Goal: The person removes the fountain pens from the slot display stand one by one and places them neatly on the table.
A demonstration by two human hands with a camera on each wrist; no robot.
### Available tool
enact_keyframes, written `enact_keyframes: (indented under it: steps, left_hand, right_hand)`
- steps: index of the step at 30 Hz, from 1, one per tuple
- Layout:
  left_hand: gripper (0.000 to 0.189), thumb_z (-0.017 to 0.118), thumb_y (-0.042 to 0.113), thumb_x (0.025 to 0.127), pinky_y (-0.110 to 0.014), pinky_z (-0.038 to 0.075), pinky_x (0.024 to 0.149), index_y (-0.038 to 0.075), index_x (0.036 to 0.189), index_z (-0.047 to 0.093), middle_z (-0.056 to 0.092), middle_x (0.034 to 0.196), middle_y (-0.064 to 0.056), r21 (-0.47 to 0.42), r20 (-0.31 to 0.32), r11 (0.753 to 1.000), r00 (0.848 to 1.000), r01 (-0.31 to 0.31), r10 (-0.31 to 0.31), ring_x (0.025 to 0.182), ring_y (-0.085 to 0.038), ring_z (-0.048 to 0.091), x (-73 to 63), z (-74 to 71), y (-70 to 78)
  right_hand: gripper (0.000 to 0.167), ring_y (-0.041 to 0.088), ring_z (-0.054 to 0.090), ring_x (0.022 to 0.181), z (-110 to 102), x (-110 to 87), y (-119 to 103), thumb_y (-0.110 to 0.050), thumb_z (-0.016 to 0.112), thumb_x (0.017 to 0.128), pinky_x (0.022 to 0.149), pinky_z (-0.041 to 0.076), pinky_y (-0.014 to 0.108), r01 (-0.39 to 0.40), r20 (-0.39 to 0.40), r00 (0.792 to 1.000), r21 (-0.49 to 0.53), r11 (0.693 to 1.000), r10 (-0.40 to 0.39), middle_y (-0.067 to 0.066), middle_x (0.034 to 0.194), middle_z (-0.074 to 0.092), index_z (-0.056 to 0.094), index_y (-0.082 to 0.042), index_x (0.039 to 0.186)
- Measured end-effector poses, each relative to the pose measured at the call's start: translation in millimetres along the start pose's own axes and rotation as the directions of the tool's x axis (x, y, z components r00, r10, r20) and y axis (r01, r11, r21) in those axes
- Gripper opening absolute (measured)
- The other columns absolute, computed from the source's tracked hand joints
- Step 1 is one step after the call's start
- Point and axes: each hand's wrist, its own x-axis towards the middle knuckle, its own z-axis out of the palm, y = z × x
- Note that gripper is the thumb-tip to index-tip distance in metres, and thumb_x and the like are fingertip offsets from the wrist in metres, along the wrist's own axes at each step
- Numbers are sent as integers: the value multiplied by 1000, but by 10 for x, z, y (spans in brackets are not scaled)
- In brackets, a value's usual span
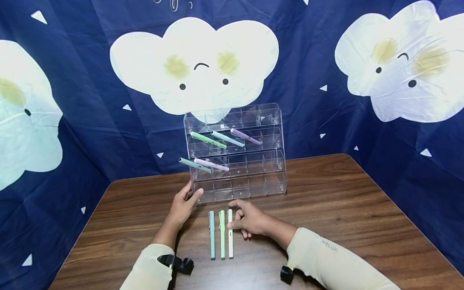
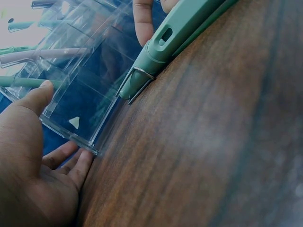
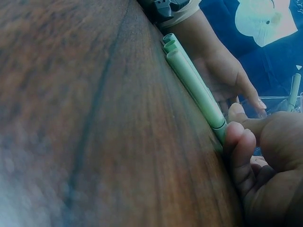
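My left hand (image 1: pixel 181 207) grips the lower left side of a clear acrylic pen rack (image 1: pixel 258 187). In the left wrist view its thumb (image 2: pixel 40 97) lies against the rack's side, while the other fingers are at the bottom corner. A teal pen (image 1: pixel 212 235), a light green pen (image 1: pixel 222 235) and a white pen (image 1: pixel 230 243) lie side by side on the table before the rack. My right hand (image 1: pixel 251 218) pinches the white pen near its cap, the thumb crossing over it. Its index finger reaches past the cap end toward the rack.
Several capped pens rest slanted in the rack's tiers: green (image 1: pixel 206 139), light blue (image 1: pixel 228 138) and purple (image 1: pixel 247 136) above, teal (image 1: pixel 194 164) and lilac (image 1: pixel 211 164) below. A wooden table (image 1: pixel 353 226) carries everything, backed by a blue cloud-print cloth (image 1: pixel 308 138).
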Motion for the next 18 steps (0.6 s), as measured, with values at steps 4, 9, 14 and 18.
enact_keyframes:
  steps: [4,9,14,18]
  left_hand:
    - [75,68,42,110,-55,47,120,28,174,32,41,174,-19,1,1,1000,1000,-2,2,153,-41,52,-5,1,1]
    - [75,68,42,110,-55,48,119,26,174,31,42,173,-22,13,-8,1000,1000,-3,3,152,-42,53,-16,5,7]
    - [75,67,42,110,-55,49,118,25,174,31,42,173,-22,11,-6,1000,1000,-3,3,152,-43,53,-25,15,-3]
    - [76,68,43,110,-57,48,119,26,174,31,41,174,-21,10,-1,1000,1000,-14,14,153,-43,52,-23,5,-1]
  right_hand:
    - [72,9,54,43,-10,-7,5,-8,79,100,41,48,24,-1,1,1000,13,1000,1,3,77,65,41,3,161]
    - [66,9,57,46,-46,8,-1,-5,76,102,43,48,24,1,3,1000,50,999,-1,5,82,67,44,4,158]
    - [58,10,57,49,-99,-1,-49,-2,74,102,46,47,23,-7,-23,1000,81,997,9,9,84,68,49,5,154]
    - [54,9,56,50,-131,6,-119,-3,74,102,46,44,23,-1,-25,1000,83,997,3,10,86,68,53,7,151]
